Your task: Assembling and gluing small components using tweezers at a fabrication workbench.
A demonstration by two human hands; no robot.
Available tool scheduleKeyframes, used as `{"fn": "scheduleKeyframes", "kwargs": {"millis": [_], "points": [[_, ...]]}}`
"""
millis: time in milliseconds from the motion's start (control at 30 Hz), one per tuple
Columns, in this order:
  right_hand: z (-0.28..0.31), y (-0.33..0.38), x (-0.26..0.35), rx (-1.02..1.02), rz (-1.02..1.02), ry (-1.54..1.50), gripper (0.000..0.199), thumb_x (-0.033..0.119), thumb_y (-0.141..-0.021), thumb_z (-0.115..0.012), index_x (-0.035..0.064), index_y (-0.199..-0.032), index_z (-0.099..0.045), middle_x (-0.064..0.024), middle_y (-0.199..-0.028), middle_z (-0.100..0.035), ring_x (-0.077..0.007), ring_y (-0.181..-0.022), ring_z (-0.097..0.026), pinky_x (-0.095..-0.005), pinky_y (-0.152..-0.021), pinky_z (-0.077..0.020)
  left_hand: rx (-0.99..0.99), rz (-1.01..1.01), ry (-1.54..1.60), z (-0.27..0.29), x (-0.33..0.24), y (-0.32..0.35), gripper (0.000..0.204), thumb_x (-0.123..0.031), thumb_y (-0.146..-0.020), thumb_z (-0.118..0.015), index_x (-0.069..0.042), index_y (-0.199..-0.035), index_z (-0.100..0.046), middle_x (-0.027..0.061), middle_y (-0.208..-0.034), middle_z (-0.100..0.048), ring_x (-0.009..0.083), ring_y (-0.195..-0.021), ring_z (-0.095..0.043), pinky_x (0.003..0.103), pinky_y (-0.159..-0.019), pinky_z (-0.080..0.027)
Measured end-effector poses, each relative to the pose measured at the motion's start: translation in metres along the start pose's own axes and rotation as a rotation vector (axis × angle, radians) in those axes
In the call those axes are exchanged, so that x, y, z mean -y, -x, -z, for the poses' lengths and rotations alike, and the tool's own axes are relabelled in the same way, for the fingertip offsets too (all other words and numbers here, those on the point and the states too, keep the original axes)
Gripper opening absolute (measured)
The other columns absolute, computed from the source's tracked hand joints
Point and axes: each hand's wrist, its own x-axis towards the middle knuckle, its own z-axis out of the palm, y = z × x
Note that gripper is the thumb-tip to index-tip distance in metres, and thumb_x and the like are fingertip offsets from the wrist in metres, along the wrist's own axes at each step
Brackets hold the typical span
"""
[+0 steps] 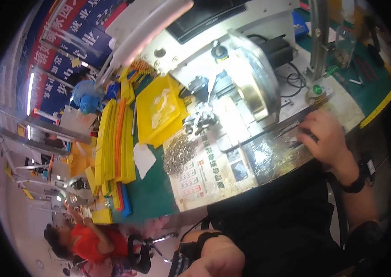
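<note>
My right hand (325, 137) rests over the worn front edge of the bench, right of the machine, with its fingers curled and thumb bent in. Whatever its fingertips hold, if anything, is too small to make out. Close to the thumb lies a thin metal piece (292, 139). A brightly lit white bench machine (246, 115) with a small metal clamp fixture (200, 121) stands ahead. Bare skin of my left hand or arm (218, 258) shows at the lower edge beside a black strap; its fingers are hidden.
A tangle of fine silver metal chain (179, 154) lies on a printed sheet (200, 184). Behind it sits a yellow bin (147, 122) with white scraps. Yellow and orange trays (108, 143) are stacked left. A green-topped button (317, 89) is near my right hand. A person in red (101, 240) sits far left.
</note>
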Motion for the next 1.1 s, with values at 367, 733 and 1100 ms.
{"fn": "scheduleKeyframes", "kwargs": {"millis": [367, 733, 1100], "points": [[-0.001, 0.000, -0.002, 0.012, 0.019, 0.010, 0.022, 0.019, -0.076, -0.080, 0.0039, -0.090, -0.070, -0.0105, -0.093, -0.064, -0.0321, -0.088, -0.061, -0.0421, -0.078, -0.0475, -0.133, -0.440, 0.090, -0.005, 0.036, 0.001, 0.014, -0.006, -0.094, -0.063, -0.011, -0.108, -0.064, -0.0019, -0.098, -0.054, 0.0155, -0.093, -0.051, 0.029, -0.080, -0.042], [0.002, -0.001, -0.001, -0.018, 0.027, 0.017, 0.025, 0.025, -0.074, -0.083, 0.0070, -0.088, -0.072, -0.0081, -0.092, -0.065, -0.0309, -0.090, -0.062, -0.0420, -0.083, -0.0472, -0.201, 0.374, -0.129, -0.019, -0.017, 0.010, 0.036, -0.026, -0.086, -0.076, -0.017, -0.118, -0.065, -0.0002, -0.112, -0.063, 0.0198, -0.106, -0.059, 0.040, -0.090, -0.043], [0.003, 0.002, -0.002, -0.026, 0.029, 0.023, 0.025, 0.029, -0.076, -0.083, 0.0095, -0.088, -0.074, -0.0050, -0.091, -0.066, -0.0270, -0.089, -0.063, -0.0405, -0.082, -0.0476, -0.239, 0.549, 0.018, -0.032, -0.020, 0.004, 0.038, -0.026, -0.084, -0.076, -0.015, -0.118, -0.065, 0.0012, -0.113, -0.063, 0.0211, -0.108, -0.060, 0.040, -0.092, -0.043]]}}
